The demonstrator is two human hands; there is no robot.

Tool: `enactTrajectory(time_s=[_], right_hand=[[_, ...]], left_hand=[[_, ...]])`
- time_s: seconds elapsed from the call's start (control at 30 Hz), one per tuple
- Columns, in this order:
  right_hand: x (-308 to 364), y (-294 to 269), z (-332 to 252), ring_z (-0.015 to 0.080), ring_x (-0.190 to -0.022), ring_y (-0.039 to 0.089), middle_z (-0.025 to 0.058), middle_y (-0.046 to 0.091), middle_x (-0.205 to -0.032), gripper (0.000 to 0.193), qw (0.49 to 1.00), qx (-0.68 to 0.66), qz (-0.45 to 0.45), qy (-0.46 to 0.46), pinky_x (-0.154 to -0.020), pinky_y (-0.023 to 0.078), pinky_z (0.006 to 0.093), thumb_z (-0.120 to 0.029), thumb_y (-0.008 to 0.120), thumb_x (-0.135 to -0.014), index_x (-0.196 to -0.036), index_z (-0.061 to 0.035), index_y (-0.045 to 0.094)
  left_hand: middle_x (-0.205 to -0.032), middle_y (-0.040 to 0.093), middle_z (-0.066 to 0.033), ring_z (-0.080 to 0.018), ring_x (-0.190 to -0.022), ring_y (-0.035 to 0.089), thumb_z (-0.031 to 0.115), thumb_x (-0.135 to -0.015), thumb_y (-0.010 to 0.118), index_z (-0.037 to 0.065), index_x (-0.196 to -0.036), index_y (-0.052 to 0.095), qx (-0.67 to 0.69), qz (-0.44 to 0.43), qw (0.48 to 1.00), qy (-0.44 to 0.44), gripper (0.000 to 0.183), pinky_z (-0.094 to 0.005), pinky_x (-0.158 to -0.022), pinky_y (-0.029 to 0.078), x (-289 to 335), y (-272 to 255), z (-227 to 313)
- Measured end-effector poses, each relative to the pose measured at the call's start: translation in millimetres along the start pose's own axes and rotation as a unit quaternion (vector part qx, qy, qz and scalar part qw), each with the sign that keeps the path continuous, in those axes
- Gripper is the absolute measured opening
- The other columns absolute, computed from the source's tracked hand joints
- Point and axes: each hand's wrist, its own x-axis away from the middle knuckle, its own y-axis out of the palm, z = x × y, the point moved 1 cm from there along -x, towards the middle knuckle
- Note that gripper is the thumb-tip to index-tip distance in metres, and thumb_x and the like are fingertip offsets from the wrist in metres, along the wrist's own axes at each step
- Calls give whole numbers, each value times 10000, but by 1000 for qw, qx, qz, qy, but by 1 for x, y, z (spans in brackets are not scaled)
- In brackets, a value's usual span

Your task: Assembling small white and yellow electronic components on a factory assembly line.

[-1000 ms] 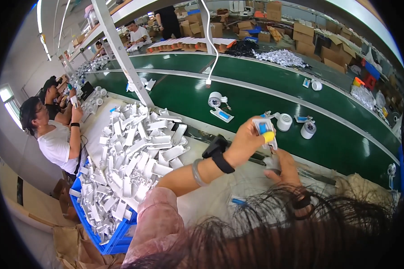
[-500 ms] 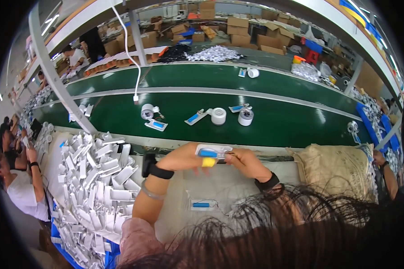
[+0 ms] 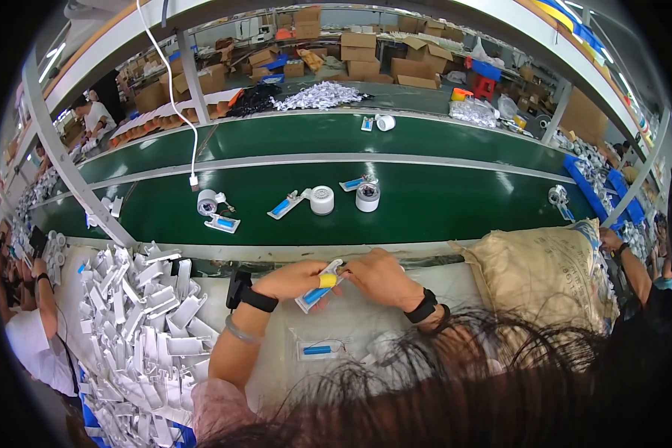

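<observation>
My left hand [image 3: 295, 282] is closed around a white plastic handle shell [image 3: 307, 300] with a blue cylindrical battery in it. The shell slants, its upper end toward my right hand. Yellow tape wraps a finger of the left hand. My right hand [image 3: 384, 280] is closed, its fingertips pinched at the shell's upper end; what they grip is too small to make out. On the worktop below lies a second white shell with a blue battery [image 3: 318, 350] and thin wires. Beside it a white part [image 3: 384, 346] is half hidden by hair.
A heap of white plastic shells [image 3: 145, 321] fills the left side. At the right is a tan woven sack [image 3: 534, 272]. Ahead, the green conveyor belt [image 3: 425, 213] carries several round white fan-like units [image 3: 322, 200]. A white cable [image 3: 173, 97] hangs down. People work at both sides.
The held shell has turned from nearly level to a steep slant, and my right hand has rolled over at its end. The white part beside the second shell now shows. The whole view has shifted.
</observation>
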Motion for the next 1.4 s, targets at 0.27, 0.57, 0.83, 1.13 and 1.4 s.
enactTrajectory(time_s=[0.27,0.57,0.83,1.13,1.4], right_hand=[[2,-27,15,278,-783,646,124,676,-827,153,948,-293,-112,57,-734,492,374,-158,626,-904,-989,-34,656],[-2,-18,10,158,-765,636,81,673,-821,110,824,-495,-188,205,-728,497,291,-88,687,-868,-929,3,676],[-6,-8,-3,282,-749,633,106,653,-825,131,967,-104,180,145,-742,497,344,-28,723,-803,-912,-35,651],[-15,-14,-14,239,-791,660,82,693,-875,144,973,-68,221,18,-943,456,441,-4,729,-787,-908,-31,655],[-10,-12,-12,231,-811,663,87,690,-898,152,957,-146,250,16,-961,455,483,37,708,-784,-910,-24,649]], left_hand=[[-936,632,-61,-137,-682,576,128,-990,447,47,-1254,518,-263,191,931,168,284,-297,-573,475,2,5,12],[-893,597,-208,-405,-819,573,92,-927,497,33,-1191,506,-357,312,813,339,270,-457,-719,459,-3,17,6],[-805,590,-53,-130,-518,563,184,-997,455,52,-1075,500,186,239,938,168,159,-272,-393,426,-18,18,-4],[-825,610,-59,-103,-521,555,84,-896,496,17,-1145,516,131,291,923,214,259,-263,-409,428,-24,24,-9],[-826,597,-25,-70,-559,544,64,-844,563,40,-1217,512,6,358,897,260,378,-235,-470,431,-21,37,-7]])
